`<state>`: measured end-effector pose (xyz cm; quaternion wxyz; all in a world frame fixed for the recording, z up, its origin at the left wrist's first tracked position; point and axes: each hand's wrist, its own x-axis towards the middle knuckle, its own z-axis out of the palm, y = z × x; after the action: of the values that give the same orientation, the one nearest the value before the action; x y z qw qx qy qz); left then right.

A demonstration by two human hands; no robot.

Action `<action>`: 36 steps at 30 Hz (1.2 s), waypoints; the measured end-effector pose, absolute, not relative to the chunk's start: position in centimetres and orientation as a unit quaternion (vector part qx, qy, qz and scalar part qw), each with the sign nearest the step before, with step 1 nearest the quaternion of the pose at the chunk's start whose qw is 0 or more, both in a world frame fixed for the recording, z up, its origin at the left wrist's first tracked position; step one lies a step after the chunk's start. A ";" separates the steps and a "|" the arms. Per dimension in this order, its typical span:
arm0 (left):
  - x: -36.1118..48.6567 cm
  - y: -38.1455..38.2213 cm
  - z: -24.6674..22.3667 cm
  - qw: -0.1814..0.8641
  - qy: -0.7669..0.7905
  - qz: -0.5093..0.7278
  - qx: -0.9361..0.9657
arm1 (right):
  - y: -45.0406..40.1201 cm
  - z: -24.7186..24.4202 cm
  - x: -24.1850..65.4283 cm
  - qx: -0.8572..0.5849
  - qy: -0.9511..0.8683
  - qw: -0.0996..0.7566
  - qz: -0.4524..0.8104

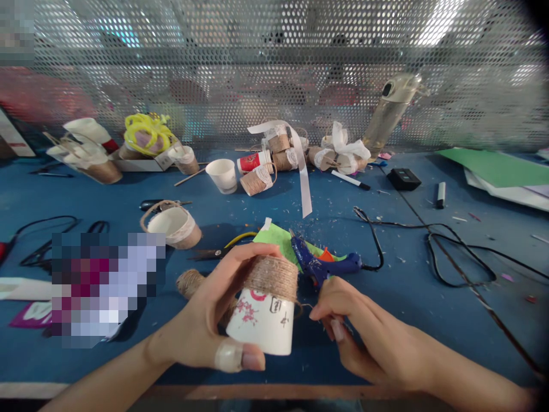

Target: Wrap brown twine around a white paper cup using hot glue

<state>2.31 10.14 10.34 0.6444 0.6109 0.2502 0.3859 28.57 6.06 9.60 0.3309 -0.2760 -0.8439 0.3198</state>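
Observation:
My left hand (206,312) is wrapped round a white paper cup (268,320), tilted at the front middle. Brown twine (272,277) is wound in rows round the cup's upper part in this view. Tape covers the left thumb. Just right of the cup, my right hand (364,326) pinches a thin strand of twine that runs to the cup. Behind the hands, a blue glue gun (326,264) lies on a green sheet (274,236). A ball of twine (191,282) sits behind the left hand, partly hidden by it.
Scissors (214,253) and a twine-handled cup (174,227) are at the left. A white cup (222,175) and several twine-wrapped cups stand or lie farther back. A black cable (433,252) loops across the right of the blue table (429,337); a bottle (388,114) leans against the mesh.

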 end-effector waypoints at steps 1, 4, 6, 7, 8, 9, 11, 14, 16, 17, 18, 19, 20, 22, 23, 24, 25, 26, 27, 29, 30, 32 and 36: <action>2.3 10.1 10.3 0.645 0.250 0.386 0.611 | 6.1 9.5 28.6 -0.270 -0.843 0.336 0.322; 2.2 10.2 10.3 0.648 0.249 0.383 0.609 | 6.2 9.5 28.7 -0.252 -0.840 0.353 0.326; 2.2 10.2 10.3 0.648 0.251 0.381 0.610 | 6.2 9.6 28.6 -0.245 -0.841 0.359 0.324; 2.2 10.2 10.3 0.649 0.251 0.379 0.610 | 6.2 9.7 28.5 -0.245 -0.841 0.360 0.321; 2.2 10.2 10.3 0.649 0.249 0.380 0.610 | 6.2 9.7 28.4 -0.246 -0.842 0.362 0.315; 2.3 10.2 10.3 0.649 0.248 0.380 0.610 | 6.2 9.8 28.3 -0.249 -0.842 0.365 0.310; 2.3 10.2 10.4 0.650 0.247 0.381 0.609 | 6.1 9.8 28.2 -0.261 -0.841 0.367 0.301; 2.4 10.2 10.5 0.651 0.245 0.381 0.609 | 6.1 9.7 28.0 -0.274 -0.841 0.365 0.291; 2.4 10.3 10.6 0.656 0.242 0.379 0.606 | 6.0 9.6 28.0 -0.275 -0.843 0.363 0.288; 2.5 10.3 10.6 0.659 0.240 0.378 0.604 | 6.0 9.5 28.1 -0.275 -0.843 0.362 0.286; 2.5 10.3 10.7 0.663 0.238 0.375 0.603 | 6.0 9.5 28.1 -0.275 -0.845 0.361 0.284; 2.5 10.3 10.7 0.666 0.235 0.373 0.602 | 6.0 9.5 28.2 -0.274 -0.846 0.360 0.282; 2.5 10.3 10.7 0.668 0.234 0.372 0.601 | 6.0 9.5 28.3 -0.273 -0.847 0.360 0.281; 2.5 10.3 10.6 0.667 0.235 0.377 0.598 | 6.0 9.5 28.4 -0.272 -0.848 0.356 0.283; 2.5 10.3 10.6 0.666 0.237 0.380 0.597 | 6.0 9.5 28.5 -0.270 -0.848 0.355 0.286; 2.5 10.3 10.6 0.665 0.239 0.382 0.596 | 6.0 9.6 28.5 -0.267 -0.848 0.353 0.291; 2.5 10.2 10.6 0.664 0.239 0.382 0.597 | 6.0 9.7 28.6 -0.264 -0.848 0.352 0.295; 2.4 10.2 10.6 0.664 0.238 0.380 0.598 | 6.0 9.7 28.6 -0.260 -0.848 0.351 0.299; 2.4 10.2 10.6 0.663 0.237 0.379 0.600 | 6.0 9.7 28.6 -0.256 -0.847 0.352 0.304; 2.4 10.2 10.5 0.663 0.234 0.377 0.603 | 6.1 9.7 28.5 -0.250 -0.845 0.357 0.309; 2.4 10.2 10.5 0.663 0.234 0.375 0.604 | 6.2 9.7 28.4 -0.251 -0.844 0.359 0.309; 2.4 10.2 10.5 0.663 0.234 0.374 0.604 | 6.2 9.7 28.2 -0.255 -0.844 0.360 0.305; 2.4 10.3 10.6 0.661 0.234 0.377 0.606 | 6.3 9.8 28.2 -0.246 -0.847 0.364 0.298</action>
<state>2.43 10.29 10.56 0.6608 0.6055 0.2341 0.3767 28.18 6.29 9.78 0.3636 -0.2461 -0.8475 0.2983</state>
